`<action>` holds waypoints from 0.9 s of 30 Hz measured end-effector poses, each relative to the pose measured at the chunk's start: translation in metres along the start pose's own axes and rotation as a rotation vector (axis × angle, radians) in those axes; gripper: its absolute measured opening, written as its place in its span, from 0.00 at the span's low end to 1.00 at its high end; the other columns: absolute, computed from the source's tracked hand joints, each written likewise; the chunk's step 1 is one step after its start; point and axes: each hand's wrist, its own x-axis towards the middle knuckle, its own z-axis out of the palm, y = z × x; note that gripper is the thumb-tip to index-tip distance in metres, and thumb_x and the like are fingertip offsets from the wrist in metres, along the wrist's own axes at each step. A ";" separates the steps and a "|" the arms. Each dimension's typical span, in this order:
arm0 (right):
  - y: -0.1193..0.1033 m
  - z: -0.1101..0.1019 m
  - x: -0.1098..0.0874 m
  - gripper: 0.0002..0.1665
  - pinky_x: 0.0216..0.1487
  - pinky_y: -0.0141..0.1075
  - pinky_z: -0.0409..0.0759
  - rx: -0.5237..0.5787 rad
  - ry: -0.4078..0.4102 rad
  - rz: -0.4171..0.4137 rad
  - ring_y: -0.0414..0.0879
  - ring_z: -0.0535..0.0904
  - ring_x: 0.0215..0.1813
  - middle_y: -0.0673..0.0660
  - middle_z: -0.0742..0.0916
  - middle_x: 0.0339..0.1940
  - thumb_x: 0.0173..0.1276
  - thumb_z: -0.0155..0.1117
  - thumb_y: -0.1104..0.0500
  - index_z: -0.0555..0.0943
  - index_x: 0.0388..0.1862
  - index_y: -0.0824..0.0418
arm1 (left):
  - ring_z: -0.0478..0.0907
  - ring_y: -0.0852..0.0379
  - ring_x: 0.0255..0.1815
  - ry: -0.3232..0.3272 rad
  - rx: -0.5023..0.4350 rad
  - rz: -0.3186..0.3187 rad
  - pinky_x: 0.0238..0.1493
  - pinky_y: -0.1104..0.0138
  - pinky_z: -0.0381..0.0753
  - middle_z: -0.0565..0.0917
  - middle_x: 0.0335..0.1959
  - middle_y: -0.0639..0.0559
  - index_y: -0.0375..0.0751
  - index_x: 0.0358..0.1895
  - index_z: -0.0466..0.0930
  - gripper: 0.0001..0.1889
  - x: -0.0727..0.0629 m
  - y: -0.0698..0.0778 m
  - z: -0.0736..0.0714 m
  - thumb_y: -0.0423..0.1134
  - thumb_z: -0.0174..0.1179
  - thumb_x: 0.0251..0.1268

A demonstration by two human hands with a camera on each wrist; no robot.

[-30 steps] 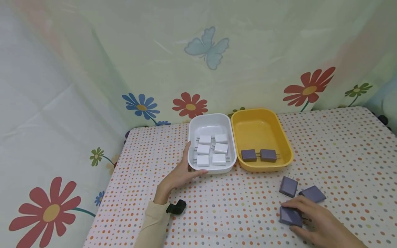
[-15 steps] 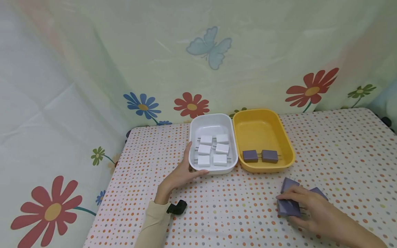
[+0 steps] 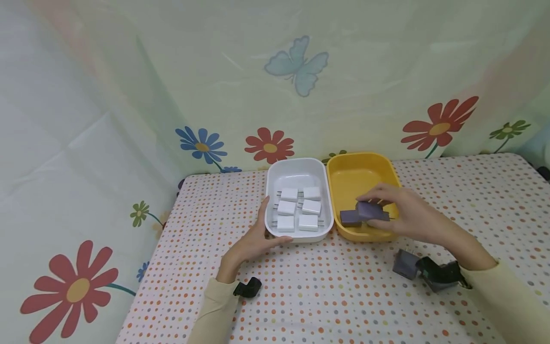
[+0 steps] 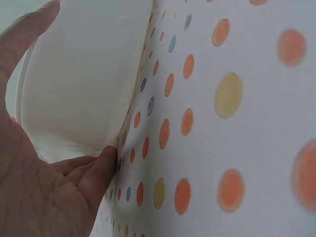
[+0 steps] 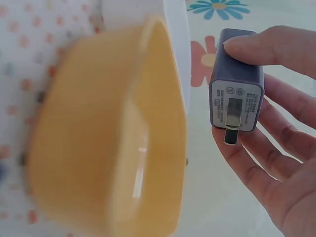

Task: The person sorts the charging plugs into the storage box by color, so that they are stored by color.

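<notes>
My left hand rests against the near left corner of the white tray, thumb along its front wall and fingers along its side. Several white chargers lie in that tray. Over the near part of the yellow tray, my right hand pinches a purple charger between thumb and fingers, prongs bared in the right wrist view. Below it in the tray, one purple plug adapter shows at the left; another is mostly hidden.
On the dotted tablecloth, two purple chargers lie under the right forearm, one partly covered by the black wrist camera. The trays stand side by side near the flowered backdrop.
My right hand has picked up a purple charger from the tablecloth and carried it forward and left over the yellow tray. The left hand stays at the white tray.
</notes>
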 end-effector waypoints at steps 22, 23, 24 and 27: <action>0.042 0.012 0.101 0.23 0.53 0.54 0.83 -0.054 -0.244 0.056 0.56 0.82 0.47 0.64 0.88 0.47 0.59 0.76 0.74 0.84 0.54 0.76 | 0.45 0.53 0.85 0.016 0.037 -0.014 0.81 0.47 0.47 0.44 0.87 0.55 0.59 0.85 0.21 0.67 -0.001 -0.001 0.001 0.51 0.76 0.64; 0.043 0.012 0.102 0.23 0.53 0.54 0.83 -0.059 -0.258 0.060 0.56 0.82 0.47 0.63 0.88 0.47 0.59 0.76 0.74 0.85 0.54 0.75 | 0.46 0.53 0.85 0.016 0.038 -0.014 0.81 0.47 0.47 0.44 0.87 0.55 0.59 0.85 0.21 0.67 0.000 -0.001 0.001 0.51 0.76 0.64; 0.045 0.014 0.103 0.22 0.53 0.54 0.83 -0.062 -0.272 0.065 0.56 0.82 0.47 0.62 0.88 0.46 0.59 0.77 0.73 0.85 0.54 0.75 | 0.46 0.53 0.85 0.016 0.039 -0.014 0.81 0.47 0.47 0.44 0.87 0.55 0.59 0.85 0.21 0.67 0.000 -0.002 0.001 0.50 0.76 0.64; 0.050 0.019 0.105 0.21 0.54 0.54 0.83 -0.067 -0.315 0.093 0.55 0.82 0.47 0.60 0.88 0.45 0.59 0.77 0.73 0.86 0.53 0.72 | 0.46 0.53 0.85 0.015 0.038 -0.010 0.81 0.47 0.47 0.45 0.87 0.55 0.59 0.85 0.22 0.67 0.000 -0.002 0.000 0.50 0.76 0.64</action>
